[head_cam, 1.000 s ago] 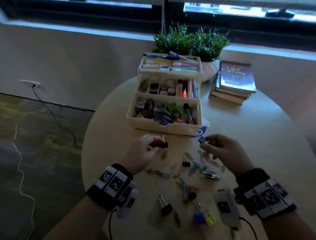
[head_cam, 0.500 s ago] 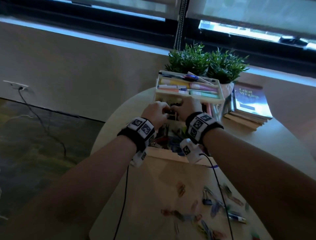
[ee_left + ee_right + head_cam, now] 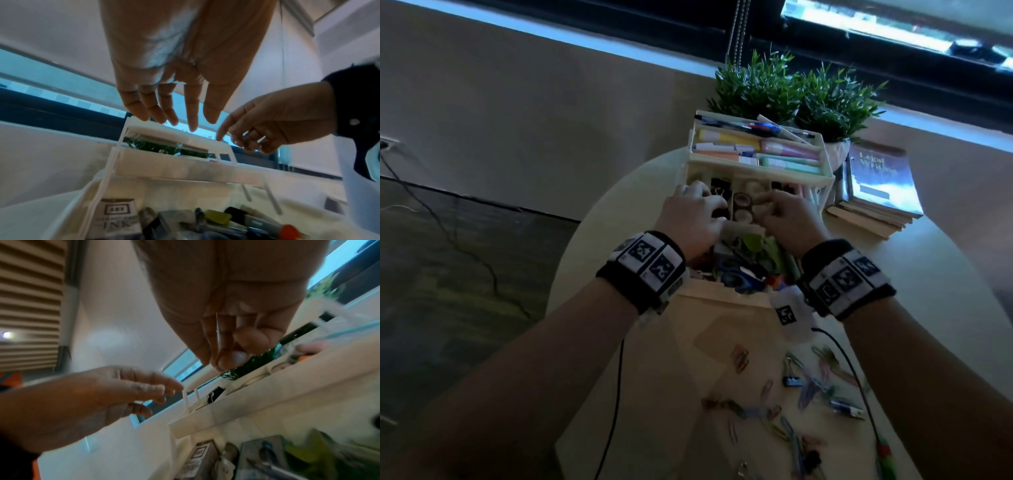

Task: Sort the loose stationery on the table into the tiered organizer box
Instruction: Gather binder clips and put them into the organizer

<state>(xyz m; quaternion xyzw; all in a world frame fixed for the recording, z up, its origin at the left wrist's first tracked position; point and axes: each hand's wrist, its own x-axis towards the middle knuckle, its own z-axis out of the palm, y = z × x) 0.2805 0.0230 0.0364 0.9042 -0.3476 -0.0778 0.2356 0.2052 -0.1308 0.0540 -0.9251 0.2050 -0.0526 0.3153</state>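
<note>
Hands meet over the middle tier of the tiered organizer box at the table's far side: your left hand hangs slack-fingered and empty, while your right hand pinches something too small to identify. Next, judge the compartment and release there, then return for the paper clips and binder clips near you. Compartment contents beneath your fingers stay hidden.

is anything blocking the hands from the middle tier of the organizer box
Nothing visible does. The left hand and right hand are already over the open middle tier of the cream plastic organizer box; the top tier sits behind.
</note>
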